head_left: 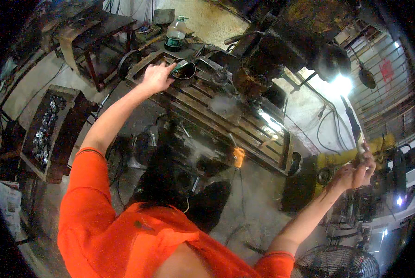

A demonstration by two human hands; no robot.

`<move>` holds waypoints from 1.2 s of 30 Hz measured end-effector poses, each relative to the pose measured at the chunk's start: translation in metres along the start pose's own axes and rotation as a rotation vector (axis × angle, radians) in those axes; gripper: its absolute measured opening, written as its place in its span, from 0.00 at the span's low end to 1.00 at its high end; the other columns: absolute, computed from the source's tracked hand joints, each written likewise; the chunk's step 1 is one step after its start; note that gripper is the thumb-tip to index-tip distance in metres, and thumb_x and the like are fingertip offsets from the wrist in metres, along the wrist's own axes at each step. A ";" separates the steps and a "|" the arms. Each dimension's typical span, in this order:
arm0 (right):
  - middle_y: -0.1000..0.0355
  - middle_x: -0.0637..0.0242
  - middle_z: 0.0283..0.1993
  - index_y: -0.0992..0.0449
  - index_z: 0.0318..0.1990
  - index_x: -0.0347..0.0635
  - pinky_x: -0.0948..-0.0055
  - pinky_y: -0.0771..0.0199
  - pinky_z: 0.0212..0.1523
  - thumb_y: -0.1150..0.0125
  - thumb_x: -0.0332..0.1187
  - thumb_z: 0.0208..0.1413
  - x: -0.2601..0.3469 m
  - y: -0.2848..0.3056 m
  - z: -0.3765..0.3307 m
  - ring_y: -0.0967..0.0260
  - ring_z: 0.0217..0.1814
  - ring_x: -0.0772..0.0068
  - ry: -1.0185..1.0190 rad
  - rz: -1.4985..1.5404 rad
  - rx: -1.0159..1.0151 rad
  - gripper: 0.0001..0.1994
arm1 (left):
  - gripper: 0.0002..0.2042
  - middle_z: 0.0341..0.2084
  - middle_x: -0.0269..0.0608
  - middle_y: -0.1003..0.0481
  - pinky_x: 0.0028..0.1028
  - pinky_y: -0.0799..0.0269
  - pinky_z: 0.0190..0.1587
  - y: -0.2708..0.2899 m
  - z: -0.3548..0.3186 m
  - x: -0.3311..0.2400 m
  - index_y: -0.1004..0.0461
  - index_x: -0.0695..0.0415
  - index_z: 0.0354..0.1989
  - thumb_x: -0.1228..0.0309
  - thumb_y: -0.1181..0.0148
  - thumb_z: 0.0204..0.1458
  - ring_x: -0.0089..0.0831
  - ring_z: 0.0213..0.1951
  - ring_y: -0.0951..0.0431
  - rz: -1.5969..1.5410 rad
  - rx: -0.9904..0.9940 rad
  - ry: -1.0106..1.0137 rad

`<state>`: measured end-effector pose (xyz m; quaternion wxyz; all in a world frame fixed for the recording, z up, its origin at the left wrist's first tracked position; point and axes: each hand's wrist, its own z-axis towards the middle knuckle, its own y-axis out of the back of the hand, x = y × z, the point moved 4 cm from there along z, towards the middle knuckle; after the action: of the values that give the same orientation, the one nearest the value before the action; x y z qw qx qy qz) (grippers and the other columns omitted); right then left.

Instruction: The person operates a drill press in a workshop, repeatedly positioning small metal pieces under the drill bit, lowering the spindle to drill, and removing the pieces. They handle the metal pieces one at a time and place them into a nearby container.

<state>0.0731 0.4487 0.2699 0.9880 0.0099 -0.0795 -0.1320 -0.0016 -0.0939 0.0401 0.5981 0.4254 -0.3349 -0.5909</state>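
My left hand (158, 78) reaches over the left end of the slotted metal machine table (196, 103). Its index finger and thumb are apart, close to a small round dark container (187, 72) with a green object (178, 66) at its rim. Whether the fingertips touch that object cannot be made out. Out to the right, my right hand (356, 172) is closed round the lower end of a long lever (353, 123) with a dark middle part. The lever rises toward a bright lamp (341, 85) by the dark machine head (268, 60).
A clear bottle (175, 33) stands behind the table. At left is a box of shiny metal pieces (46, 132). An orange hand-held device (238, 157) hangs at the table's front edge on a cable. A fan (337, 263) stands low at right.
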 end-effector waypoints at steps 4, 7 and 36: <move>0.35 0.58 0.35 0.39 0.31 0.37 0.51 0.46 0.55 0.56 0.25 0.48 0.012 -0.012 0.003 0.37 0.48 0.50 -0.015 -0.226 -0.023 0.03 | 0.16 0.25 0.49 0.26 0.39 0.30 0.31 -0.022 0.001 0.025 0.30 0.51 0.44 0.65 0.45 0.44 0.45 0.30 0.25 -0.057 0.035 0.045; 0.34 0.59 0.35 0.38 0.31 0.37 0.54 0.45 0.55 0.55 0.25 0.50 0.010 -0.011 0.009 0.37 0.49 0.52 -0.079 -0.116 -0.043 0.02 | 0.13 0.19 0.43 0.28 0.34 0.32 0.24 -0.024 -0.005 0.026 0.29 0.57 0.40 0.66 0.47 0.47 0.36 0.23 0.27 -0.510 0.063 0.191; 0.34 0.57 0.33 0.39 0.21 0.39 0.49 0.48 0.57 0.49 0.30 0.41 0.011 -0.017 -0.023 0.38 0.49 0.46 -0.140 0.112 -0.179 0.07 | 0.12 0.19 0.55 0.29 0.35 0.33 0.30 -0.047 0.029 -0.141 0.27 0.64 0.34 0.69 0.47 0.44 0.43 0.22 0.27 -0.811 0.253 -0.045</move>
<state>0.0828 0.4294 0.2483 0.9828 -0.0922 -0.1368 -0.0835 -0.0589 0.0459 0.0241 0.2527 0.5799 -0.2231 -0.7417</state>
